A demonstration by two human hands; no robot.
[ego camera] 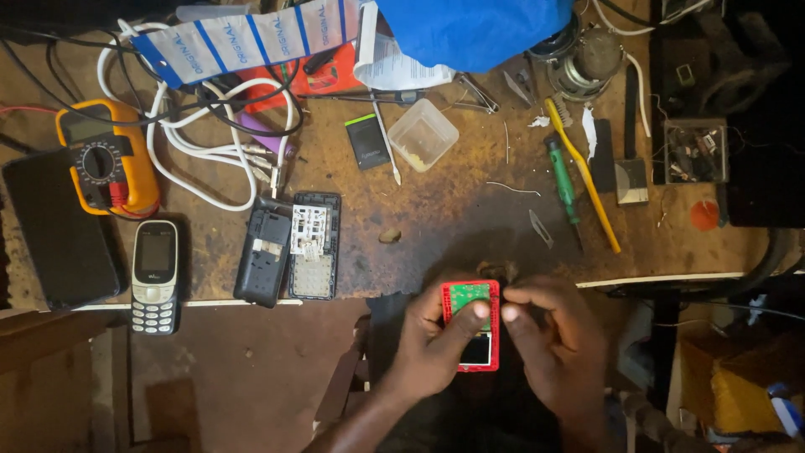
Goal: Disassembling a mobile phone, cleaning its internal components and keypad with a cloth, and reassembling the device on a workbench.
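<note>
Red phone frame [471,327], long axis pointing away, pinched by left hand [434,346] and right hand [549,340].

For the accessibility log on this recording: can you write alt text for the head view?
Two bare hands hold an opened red phone frame with a green circuit board, left hand gripping it and right hand pinching at its edge. On the worn wooden bench above lie a yellow multimeter, a keypad phone, dismantled phone parts and a green screwdriver.
</note>
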